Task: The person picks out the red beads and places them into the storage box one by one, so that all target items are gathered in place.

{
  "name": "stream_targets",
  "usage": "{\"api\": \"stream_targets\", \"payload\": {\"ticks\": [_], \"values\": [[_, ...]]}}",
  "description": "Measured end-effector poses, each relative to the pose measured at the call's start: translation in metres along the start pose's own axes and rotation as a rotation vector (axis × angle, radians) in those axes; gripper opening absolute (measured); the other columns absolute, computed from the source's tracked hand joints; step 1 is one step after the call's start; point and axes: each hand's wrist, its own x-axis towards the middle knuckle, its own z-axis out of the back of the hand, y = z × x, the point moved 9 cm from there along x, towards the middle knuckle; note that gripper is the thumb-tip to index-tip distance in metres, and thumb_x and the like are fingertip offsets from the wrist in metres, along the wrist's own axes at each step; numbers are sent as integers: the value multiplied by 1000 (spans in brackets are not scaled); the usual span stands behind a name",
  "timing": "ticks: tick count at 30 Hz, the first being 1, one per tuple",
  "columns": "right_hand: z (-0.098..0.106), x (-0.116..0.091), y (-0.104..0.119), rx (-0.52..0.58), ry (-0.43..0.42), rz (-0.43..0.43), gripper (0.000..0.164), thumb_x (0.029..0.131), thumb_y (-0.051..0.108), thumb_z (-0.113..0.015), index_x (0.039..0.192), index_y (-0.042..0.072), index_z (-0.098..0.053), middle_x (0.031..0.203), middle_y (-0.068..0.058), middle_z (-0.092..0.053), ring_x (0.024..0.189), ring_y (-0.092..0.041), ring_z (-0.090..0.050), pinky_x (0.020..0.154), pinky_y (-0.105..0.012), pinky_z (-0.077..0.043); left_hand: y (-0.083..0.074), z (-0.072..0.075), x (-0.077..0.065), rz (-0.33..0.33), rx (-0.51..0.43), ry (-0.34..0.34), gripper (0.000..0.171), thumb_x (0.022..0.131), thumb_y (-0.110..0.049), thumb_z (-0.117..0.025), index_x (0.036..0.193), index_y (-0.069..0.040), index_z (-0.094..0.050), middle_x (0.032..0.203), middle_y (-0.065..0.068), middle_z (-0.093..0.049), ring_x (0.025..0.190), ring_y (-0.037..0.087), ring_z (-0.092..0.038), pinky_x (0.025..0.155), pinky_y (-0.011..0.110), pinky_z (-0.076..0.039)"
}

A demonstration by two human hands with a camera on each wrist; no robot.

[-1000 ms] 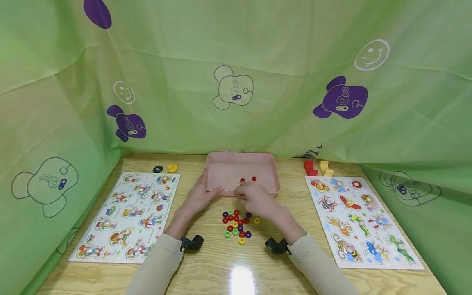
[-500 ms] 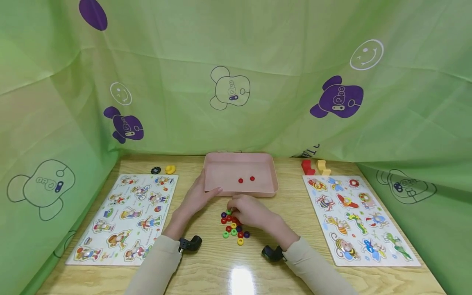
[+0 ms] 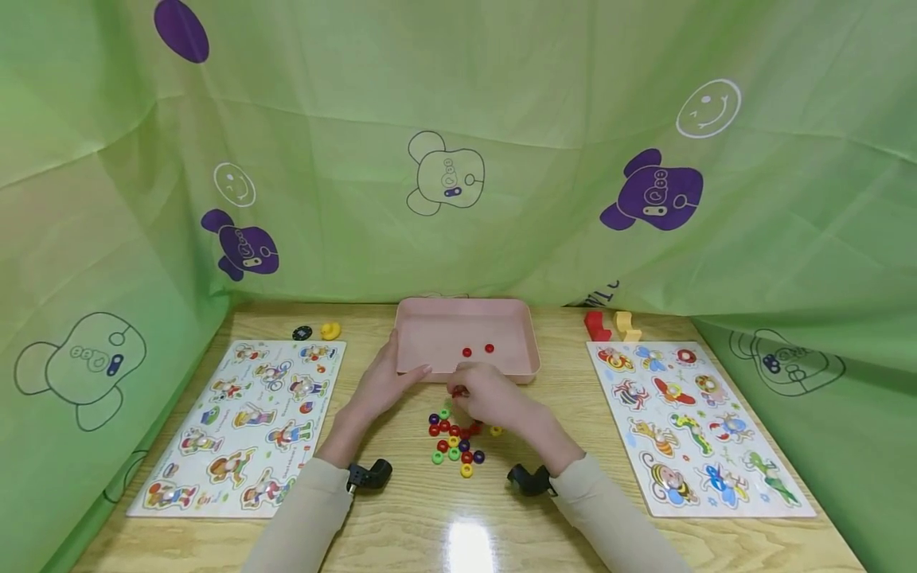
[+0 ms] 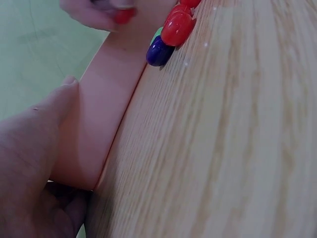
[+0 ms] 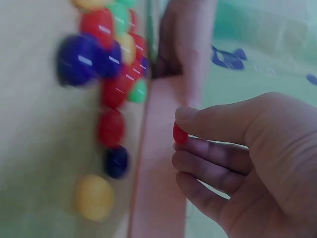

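My right hand (image 3: 494, 395) pinches a red bead (image 5: 180, 133) between thumb and fingertips, close to the front wall of the pink tray (image 3: 458, 322). The left hand (image 3: 381, 387) holds that tray at its front left corner, thumb along the front wall and the other fingers around the side. Inside the tray, two red beads lie near the front; one is this red bead (image 3: 489, 348). On the table just before the tray, a loose cluster of red, green, yellow and purple ring beads (image 3: 454, 442) spreads out, partly covered by my right hand in the head view.
Picture puzzle boards flank the work area, a left board (image 3: 243, 426) and a right board (image 3: 705, 430). Behind them sit a black disc (image 3: 302, 333), a yellow duck (image 3: 330, 330), a red block (image 3: 596, 326) and a yellow block (image 3: 626, 325). A green curtain (image 3: 344, 223) hangs behind the tray.
My right hand went from the tray's front edge down to the bead cluster, then back up toward the tray with a red bead pinched. The left hand stays at the tray corner.
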Motion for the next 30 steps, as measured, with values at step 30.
{"api": "stream_targets", "payload": {"ticks": [30], "values": [[25, 24, -105, 53, -176, -355, 5, 75, 3, -68, 74, 8, -68, 73, 0, -62, 68, -14, -52, 62, -24, -43, 2, -3, 1, 5, 14, 5, 102, 81, -59, -58, 150, -15, 3, 156, 14, -11, 142, 32, -20, 114, 49, -24]]}}
